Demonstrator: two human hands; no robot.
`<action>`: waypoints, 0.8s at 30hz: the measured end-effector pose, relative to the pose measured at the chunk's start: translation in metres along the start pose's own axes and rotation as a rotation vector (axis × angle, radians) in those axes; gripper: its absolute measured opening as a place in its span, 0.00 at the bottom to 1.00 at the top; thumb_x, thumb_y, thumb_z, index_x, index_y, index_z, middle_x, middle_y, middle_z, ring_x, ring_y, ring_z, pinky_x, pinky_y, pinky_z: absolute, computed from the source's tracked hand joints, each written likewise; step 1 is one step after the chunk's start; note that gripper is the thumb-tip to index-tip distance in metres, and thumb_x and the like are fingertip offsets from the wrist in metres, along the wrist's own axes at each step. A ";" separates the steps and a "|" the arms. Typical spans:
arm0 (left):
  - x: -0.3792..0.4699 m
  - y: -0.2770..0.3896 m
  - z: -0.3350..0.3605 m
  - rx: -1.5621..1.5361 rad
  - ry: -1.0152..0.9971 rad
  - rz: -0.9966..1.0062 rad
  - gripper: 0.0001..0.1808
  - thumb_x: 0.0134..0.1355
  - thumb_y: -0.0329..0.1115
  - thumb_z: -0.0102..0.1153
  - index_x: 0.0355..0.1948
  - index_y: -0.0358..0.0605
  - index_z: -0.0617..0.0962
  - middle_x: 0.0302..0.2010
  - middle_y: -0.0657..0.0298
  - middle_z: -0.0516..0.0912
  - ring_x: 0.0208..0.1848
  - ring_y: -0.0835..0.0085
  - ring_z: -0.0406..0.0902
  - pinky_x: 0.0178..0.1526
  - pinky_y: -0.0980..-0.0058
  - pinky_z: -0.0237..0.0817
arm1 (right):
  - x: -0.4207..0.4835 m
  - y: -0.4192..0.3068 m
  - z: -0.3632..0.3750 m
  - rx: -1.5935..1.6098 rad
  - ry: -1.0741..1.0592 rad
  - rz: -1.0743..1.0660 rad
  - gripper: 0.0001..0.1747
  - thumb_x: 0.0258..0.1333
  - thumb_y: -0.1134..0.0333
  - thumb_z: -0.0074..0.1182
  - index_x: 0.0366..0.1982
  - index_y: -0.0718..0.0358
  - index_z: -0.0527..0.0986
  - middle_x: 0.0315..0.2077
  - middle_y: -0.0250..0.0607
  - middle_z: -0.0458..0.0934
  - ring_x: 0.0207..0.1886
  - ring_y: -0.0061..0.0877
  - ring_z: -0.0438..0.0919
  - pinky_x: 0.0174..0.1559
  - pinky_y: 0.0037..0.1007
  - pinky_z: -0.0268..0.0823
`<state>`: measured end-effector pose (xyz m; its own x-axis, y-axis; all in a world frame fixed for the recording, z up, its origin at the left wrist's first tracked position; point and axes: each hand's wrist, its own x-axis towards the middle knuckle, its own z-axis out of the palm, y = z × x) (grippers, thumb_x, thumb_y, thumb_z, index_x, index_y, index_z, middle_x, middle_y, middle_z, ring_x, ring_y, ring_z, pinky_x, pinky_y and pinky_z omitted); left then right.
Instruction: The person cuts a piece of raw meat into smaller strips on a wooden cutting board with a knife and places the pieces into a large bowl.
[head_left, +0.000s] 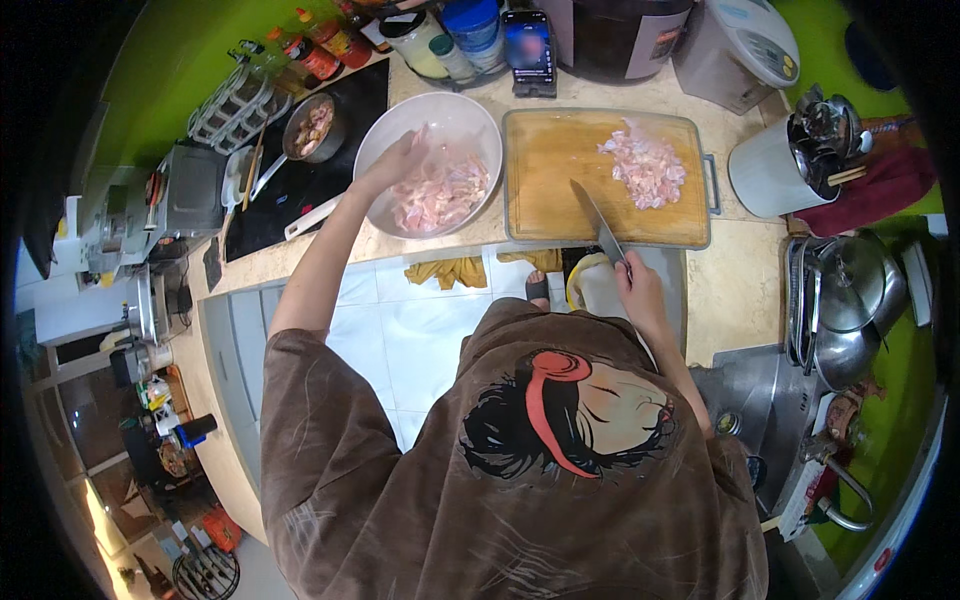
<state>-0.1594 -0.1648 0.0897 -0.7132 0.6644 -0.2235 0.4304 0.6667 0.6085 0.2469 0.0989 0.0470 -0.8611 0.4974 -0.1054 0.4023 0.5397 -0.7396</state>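
Note:
My left hand (397, 160) is inside a large white pan (365, 124), its fingers around a piece of raw meat (421, 138). More raw meat pieces (440, 196) lie in the lower part of the pan. My right hand (642, 289) grips the handle of a kitchen knife (598, 222), whose blade points up and left over the near edge of a wooden cutting board (555, 161). Chopped raw meat (646, 171) is heaped on the board's right side, apart from the blade.
On the black cooktop (289, 199) stands a small saucepan (313, 129) with food. A phone (529, 49) on a stand, jars and a water boiler (731, 52) line the back. A utensil holder (772, 169) is at right, above the steel sink (757, 397).

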 end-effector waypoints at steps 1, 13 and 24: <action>-0.001 0.014 0.002 -0.073 -0.037 0.014 0.20 0.70 0.48 0.47 0.48 0.41 0.71 0.36 0.61 0.78 0.40 0.72 0.74 0.45 0.71 0.66 | 0.001 0.001 0.002 0.009 0.013 -0.007 0.07 0.62 0.66 0.49 0.35 0.61 0.68 0.22 0.57 0.76 0.29 0.55 0.76 0.29 0.52 0.64; 0.014 0.163 0.173 0.229 -0.176 0.265 0.21 0.62 0.41 0.56 0.53 0.43 0.72 0.47 0.47 0.78 0.53 0.49 0.74 0.54 0.59 0.66 | 0.017 0.004 -0.004 -0.021 0.167 -0.004 0.14 0.63 0.67 0.46 0.49 0.64 0.69 0.26 0.60 0.78 0.32 0.55 0.77 0.33 0.53 0.66; 0.012 0.135 0.184 -0.404 0.035 0.024 0.08 0.58 0.27 0.62 0.39 0.38 0.79 0.24 0.64 0.81 0.19 0.80 0.75 0.24 0.80 0.67 | 0.012 0.014 -0.007 -0.088 0.066 0.085 0.14 0.62 0.67 0.45 0.48 0.63 0.70 0.27 0.57 0.79 0.32 0.51 0.79 0.35 0.51 0.68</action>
<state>-0.0079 -0.0047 0.0295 -0.7270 0.6616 -0.1836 0.2000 0.4599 0.8651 0.2440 0.1175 0.0397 -0.8015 0.5860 -0.1188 0.5011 0.5499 -0.6683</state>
